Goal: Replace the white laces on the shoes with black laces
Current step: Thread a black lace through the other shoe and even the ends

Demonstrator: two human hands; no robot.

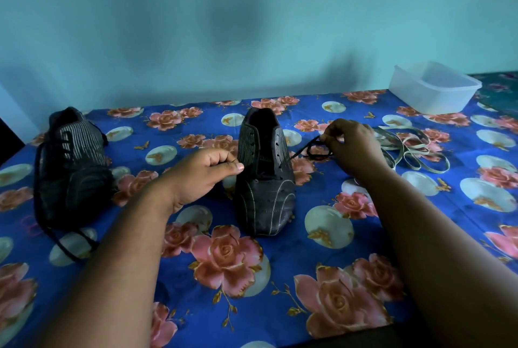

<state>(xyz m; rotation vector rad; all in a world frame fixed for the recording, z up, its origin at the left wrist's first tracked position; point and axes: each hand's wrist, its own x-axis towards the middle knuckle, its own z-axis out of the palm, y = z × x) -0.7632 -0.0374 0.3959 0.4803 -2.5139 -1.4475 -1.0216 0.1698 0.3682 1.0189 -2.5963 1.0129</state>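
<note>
At frame centre, the left hand (201, 176) pinches the shoe (263, 176) edge while the right hand (350, 146) pinches the black lace (311, 150).

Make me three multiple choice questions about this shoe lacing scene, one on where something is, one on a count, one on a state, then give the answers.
1. Where does the plastic tub sit?
A. far right of the table
B. beside the left shoe
C. in front of the hands

2. How many shoes are on the table?
A. one
B. two
C. three

3. What is the right hand doing?
A. lying flat
B. pinching the black lace
C. gripping the tub

Answers: 1 A, it stands at the far right corner. 2 B, a left shoe and a middle shoe. 3 B, fingertips pinch the lace.
</note>
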